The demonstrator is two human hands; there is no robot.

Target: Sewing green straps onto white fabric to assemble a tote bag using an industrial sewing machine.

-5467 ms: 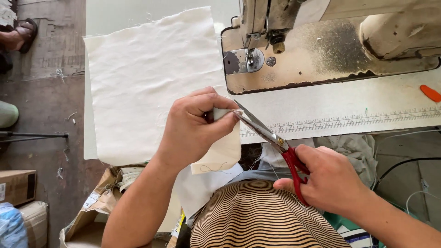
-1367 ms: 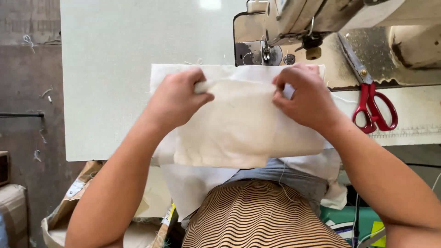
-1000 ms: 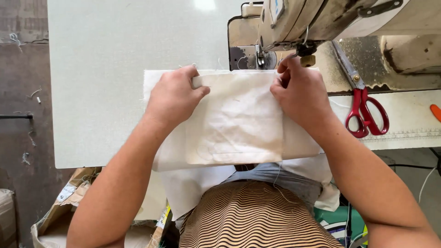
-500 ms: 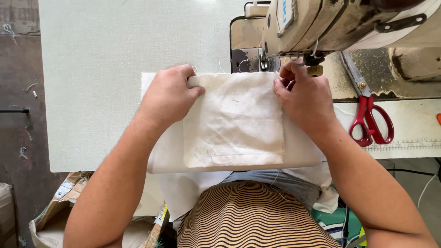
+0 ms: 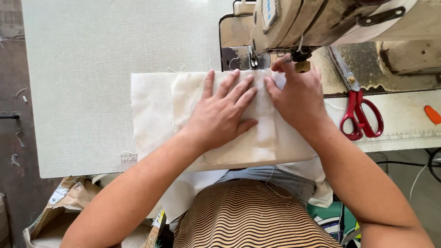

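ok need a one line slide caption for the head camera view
Both hands, left hand and right hand, press folded cream cloth flat beside the sewing machine; red scissors lie to the right.

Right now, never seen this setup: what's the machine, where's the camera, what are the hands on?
The picture comes from a camera worn on the person's head, looking down over a pale worktable. The bulky beige body at the top is an industrial sewing machine. A folded piece of cream cloth lies flat on the table. The left hand presses it down with fingers spread; the right hand rests on its edge close under the machine's head. Nothing is gripped. Red-handled scissors lie to the right, untouched.
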